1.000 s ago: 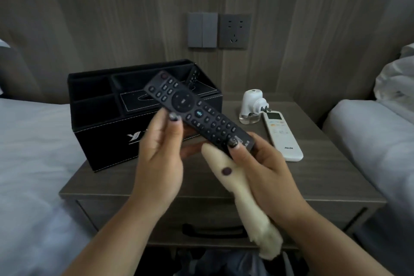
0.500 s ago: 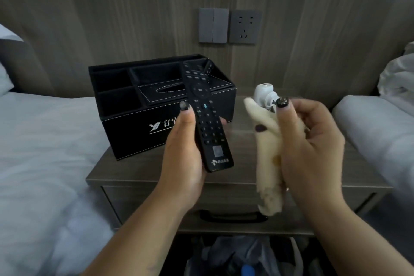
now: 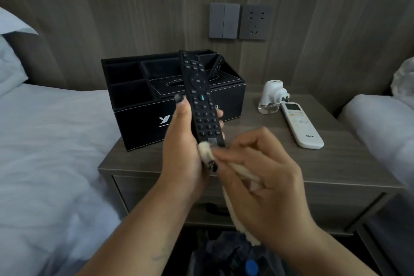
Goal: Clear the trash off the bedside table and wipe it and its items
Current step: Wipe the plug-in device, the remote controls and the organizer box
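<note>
As the cream cloth [image 3: 240, 173] comes back against its lower end, the black remote [image 3: 200, 98] stands nearly upright in the air above the front of the worktop [image 3: 280, 159], keypad facing the camera. Half a second ago the cloth was lifted clear to the right; now it is bunched against the remote's bottom edge, which suggests the wipe of this item is resuming rather than finished. Its long axis runs from that bottom end up and slightly left, the top end pointing toward the wall and overlapping the black organizer box [image 3: 143, 105] behind it.

The left hand [image 3: 181, 143] grips the lower half of the remote, thumb along its left edge and fingertips curled round the right. The right hand [image 3: 259, 177] pinches the cloth, fingers folded over it; motion blur makes the exact contact at the remote's tip hard to read.

Further right on the worktop lie 2 items apparently still to be wiped: a white plug-in dispenser [image 3: 272, 96] and, just beside it, a white air-conditioner remote [image 3: 301, 126]. White beds flank the worktop.
</note>
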`<state>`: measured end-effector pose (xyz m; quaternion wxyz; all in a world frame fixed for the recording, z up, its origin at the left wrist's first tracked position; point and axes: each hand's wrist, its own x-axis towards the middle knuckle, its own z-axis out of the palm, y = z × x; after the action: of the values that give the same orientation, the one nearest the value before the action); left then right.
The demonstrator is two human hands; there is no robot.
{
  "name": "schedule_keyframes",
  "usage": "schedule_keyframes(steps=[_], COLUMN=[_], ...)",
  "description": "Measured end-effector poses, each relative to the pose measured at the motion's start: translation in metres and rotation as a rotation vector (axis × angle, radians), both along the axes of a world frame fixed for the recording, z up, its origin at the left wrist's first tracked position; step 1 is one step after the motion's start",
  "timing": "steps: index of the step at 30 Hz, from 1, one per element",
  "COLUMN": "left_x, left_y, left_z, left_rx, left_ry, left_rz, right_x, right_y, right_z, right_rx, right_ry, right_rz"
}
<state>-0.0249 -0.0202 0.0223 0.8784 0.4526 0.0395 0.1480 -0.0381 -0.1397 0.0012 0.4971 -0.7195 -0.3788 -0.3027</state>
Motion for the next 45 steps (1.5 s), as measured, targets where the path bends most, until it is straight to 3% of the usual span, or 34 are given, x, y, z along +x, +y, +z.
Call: schedule_keyframes(steps=[6,14,23,31,37,42,45], left_x=[-0.002,-0.003,-0.011,-0.009,-0.011,-0.011,-0.012], left_y=[-0.019,-0.024,-0.047,-0.031,-0.033,-0.027,-0.027], left_z=[-0.014,-0.017,-0.023,-0.026,-0.025,-0.027,-0.029], left_rx=[0.030,0.160,0.368,0.389,0.443,0.441,0.431], left_ry=[0.083,0.039,-0.007,0.058,0.027,0.055,0.071], left_rz=[-0.249,-0.379,-0.501,-0.447,-0.498,-0.472,-0.496], right_x=[0.015,0.025,0.061,0.054,0.059,0.048,0.055], right_y=[-0.016,-0.028,-0.065,-0.046,-0.057,-0.048,-0.059], right_z=[0.007,0.005,0.037,0.019,0.023,0.010,0.017], right_rx=[0.024,-0.020,0.198,0.065,0.211,0.120,0.107], right_ry=[-0.066,-0.175,-0.080,-0.027,0.038,-0.023,-0.003], right_rz=[-0.096,-0.148,-0.596,-0.419,-0.525,-0.342,-0.415])
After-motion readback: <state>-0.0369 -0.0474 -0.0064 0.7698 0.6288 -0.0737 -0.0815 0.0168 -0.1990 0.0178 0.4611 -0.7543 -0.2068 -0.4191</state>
